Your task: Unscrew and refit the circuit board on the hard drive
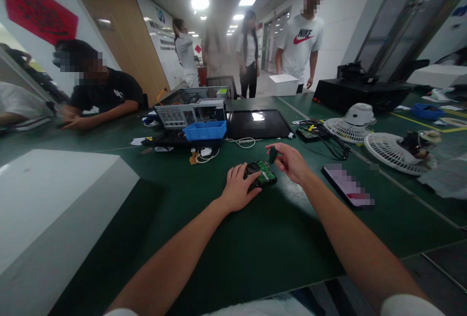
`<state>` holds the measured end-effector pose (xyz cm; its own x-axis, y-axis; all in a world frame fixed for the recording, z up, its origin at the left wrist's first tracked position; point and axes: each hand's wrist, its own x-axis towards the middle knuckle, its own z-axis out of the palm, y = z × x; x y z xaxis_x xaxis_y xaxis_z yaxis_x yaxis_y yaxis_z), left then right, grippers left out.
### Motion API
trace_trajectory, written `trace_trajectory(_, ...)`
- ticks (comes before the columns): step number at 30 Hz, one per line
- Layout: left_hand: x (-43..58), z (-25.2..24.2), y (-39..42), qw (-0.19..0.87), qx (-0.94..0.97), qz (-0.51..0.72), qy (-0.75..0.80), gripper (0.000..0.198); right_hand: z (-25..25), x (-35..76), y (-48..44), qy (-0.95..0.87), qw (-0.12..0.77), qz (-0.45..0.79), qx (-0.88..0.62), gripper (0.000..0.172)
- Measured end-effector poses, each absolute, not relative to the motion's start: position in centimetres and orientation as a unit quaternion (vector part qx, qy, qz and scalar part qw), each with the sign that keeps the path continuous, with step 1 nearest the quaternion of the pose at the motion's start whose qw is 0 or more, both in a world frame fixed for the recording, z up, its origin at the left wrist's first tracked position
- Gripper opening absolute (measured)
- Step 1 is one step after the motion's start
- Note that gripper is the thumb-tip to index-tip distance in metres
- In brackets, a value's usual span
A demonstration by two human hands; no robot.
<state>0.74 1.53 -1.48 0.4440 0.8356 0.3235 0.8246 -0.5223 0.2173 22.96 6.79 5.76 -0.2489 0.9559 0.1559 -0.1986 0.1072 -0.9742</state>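
Observation:
A hard drive (267, 174) with a green circuit board facing up lies on the green table in front of me. Over its left side rests my left hand (241, 185), fingers on top and thumb at the near edge, gripping it against the tabletop. My right hand (291, 161) is closed around the dark green handle of a screwdriver (273, 154), held upright above the board's right end. The screwdriver's tip is too small to make out, so I cannot tell whether it touches a screw.
Beyond the drive are a blue bin (205, 131), an opened computer case (193, 106) and a dark flat panel (258, 123). A phone (346, 187) and white fan parts (396, 153) lie to the right. A large white box (58, 199) stands left. Several people are around the table.

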Motion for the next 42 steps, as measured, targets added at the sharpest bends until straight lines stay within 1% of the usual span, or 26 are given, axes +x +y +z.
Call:
trace_trajectory(8,0.65,-1.48,1.55,0.022,0.85,0.196,0.489,0.055,5.82,22.95,6.92,-0.52,0.527,0.572,-0.353,0.029)
trace_trajectory(16,0.73,-1.33,1.43,0.026,0.848,0.197,0.492,0.055,5.66,23.09,7.41,-0.528,0.555,0.522,-0.376,0.026)
trace_trajectory(21,0.68,-1.3,1.48,0.027,0.848,0.197,0.491,0.055,5.47,23.3,7.67,-0.519,0.557,0.527,-0.378,0.025)
trace_trajectory(24,0.7,-1.29,1.49,0.03,0.848,0.197,0.491,0.055,5.56,23.54,7.64,-0.525,0.551,0.526,-0.379,0.022)
trace_trajectory(29,0.78,-1.35,1.51,0.028,0.848,0.195,0.492,0.055,5.77,23.84,7.42,-0.556,0.526,0.523,-0.375,0.024)
trace_trajectory(42,0.72,-1.11,1.42,0.025,0.851,0.19,0.49,0.056,5.92,23.68,6.99,-0.591,0.501,0.523,-0.355,0.031)
